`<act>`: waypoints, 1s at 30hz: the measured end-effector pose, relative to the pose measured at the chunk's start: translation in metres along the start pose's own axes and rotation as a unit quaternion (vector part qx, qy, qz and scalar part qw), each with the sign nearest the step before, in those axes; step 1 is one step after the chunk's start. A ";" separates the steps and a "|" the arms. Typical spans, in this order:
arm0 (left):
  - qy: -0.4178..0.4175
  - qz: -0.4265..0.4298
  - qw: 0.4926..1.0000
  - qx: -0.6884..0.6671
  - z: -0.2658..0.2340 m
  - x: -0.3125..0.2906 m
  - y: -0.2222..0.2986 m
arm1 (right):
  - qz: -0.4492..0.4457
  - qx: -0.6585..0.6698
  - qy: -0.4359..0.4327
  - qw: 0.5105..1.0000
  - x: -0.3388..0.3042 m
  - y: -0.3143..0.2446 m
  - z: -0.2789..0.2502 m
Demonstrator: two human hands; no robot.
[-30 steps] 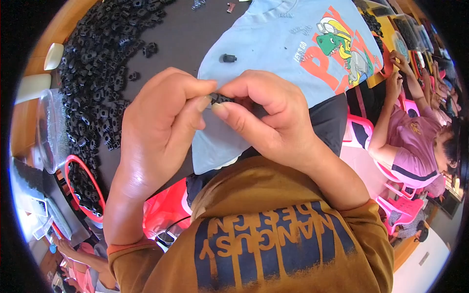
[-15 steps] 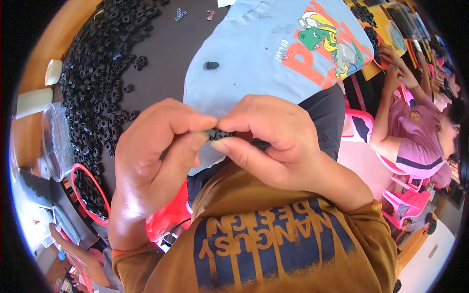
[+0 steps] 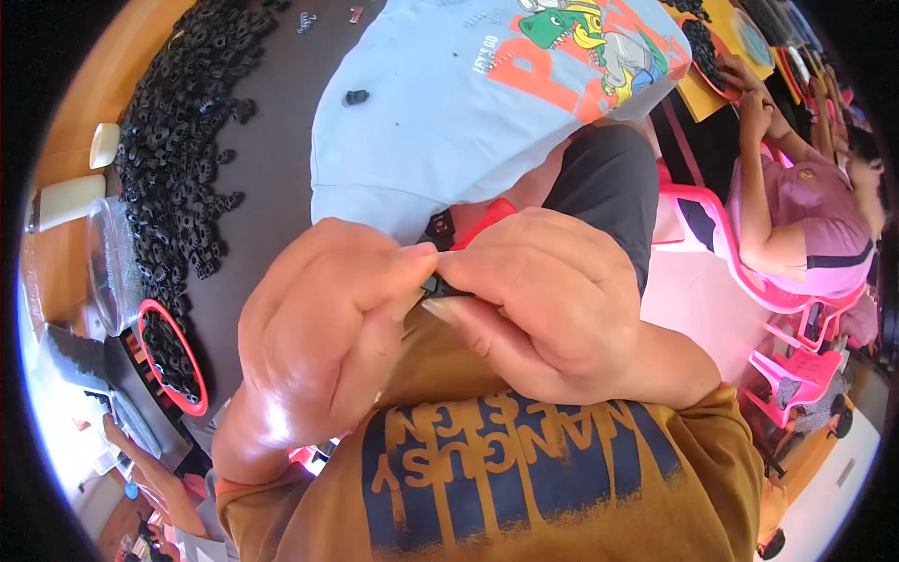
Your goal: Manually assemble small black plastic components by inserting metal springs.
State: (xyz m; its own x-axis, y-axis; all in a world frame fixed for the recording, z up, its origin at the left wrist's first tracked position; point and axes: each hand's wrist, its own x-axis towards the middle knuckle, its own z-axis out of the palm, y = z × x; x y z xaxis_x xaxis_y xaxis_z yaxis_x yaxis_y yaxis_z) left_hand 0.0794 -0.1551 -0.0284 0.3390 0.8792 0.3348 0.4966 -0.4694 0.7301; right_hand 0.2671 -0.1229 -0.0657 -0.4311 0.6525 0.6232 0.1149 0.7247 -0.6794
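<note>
Before my chest, both hands close on one small black plastic part (image 3: 444, 289), mostly hidden by the fingertips. My left hand (image 3: 323, 323) pinches its left end between thumb and forefinger. From the other side, my right hand (image 3: 552, 304) grips it the same way, and the fingertips of both hands nearly meet. Beyond them a light blue shirt with a cartoon print (image 3: 403, 140) lies spread out, bearing a single black plastic part (image 3: 356, 96) and a few small springs (image 3: 482, 17). Left of the shirt, a large heap of black plastic parts (image 3: 178, 140) covers the dark tabletop.
A red-rimmed basket (image 3: 200, 379) of black parts stands at the left, near a clear plastic tub (image 3: 108, 272). Small coils (image 3: 305, 22) lie at the far table edge. To the right sits a co-worker in a pink shirt (image 3: 796, 211), beside pink plastic chairs (image 3: 796, 375).
My hands have come slightly nearer my body and to the right, still pinching the black part. The shirt and the part on it appear farther up and left in view.
</note>
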 end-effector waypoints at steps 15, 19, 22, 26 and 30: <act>0.024 -0.192 0.951 -0.241 0.017 -0.019 0.030 | 0.092 0.186 -0.047 0.977 -0.028 -0.013 -0.017; -0.016 -0.245 0.933 -0.264 0.011 -0.019 0.038 | 0.108 0.232 -0.088 0.963 -0.031 -0.014 -0.023; -0.038 -0.209 0.945 -0.247 0.015 -0.021 0.035 | 0.107 0.230 -0.089 0.963 -0.037 -0.015 -0.024; -0.049 -0.055 0.990 -0.119 0.026 -0.020 0.026 | 0.099 0.139 -0.053 0.984 -0.044 -0.018 -0.022; -0.069 -0.016 0.997 -0.042 0.035 -0.014 0.032 | 0.078 0.072 -0.016 0.994 -0.054 -0.020 -0.024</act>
State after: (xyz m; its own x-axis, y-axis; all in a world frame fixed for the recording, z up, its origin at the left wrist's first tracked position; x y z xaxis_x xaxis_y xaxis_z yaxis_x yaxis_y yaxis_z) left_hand 0.1187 -0.1857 -0.0307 0.4337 0.8712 0.2301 0.4419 -0.4282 0.7883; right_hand 0.3092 -0.1672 -0.0769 -0.4471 0.7450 0.4950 0.0544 0.5750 -0.8163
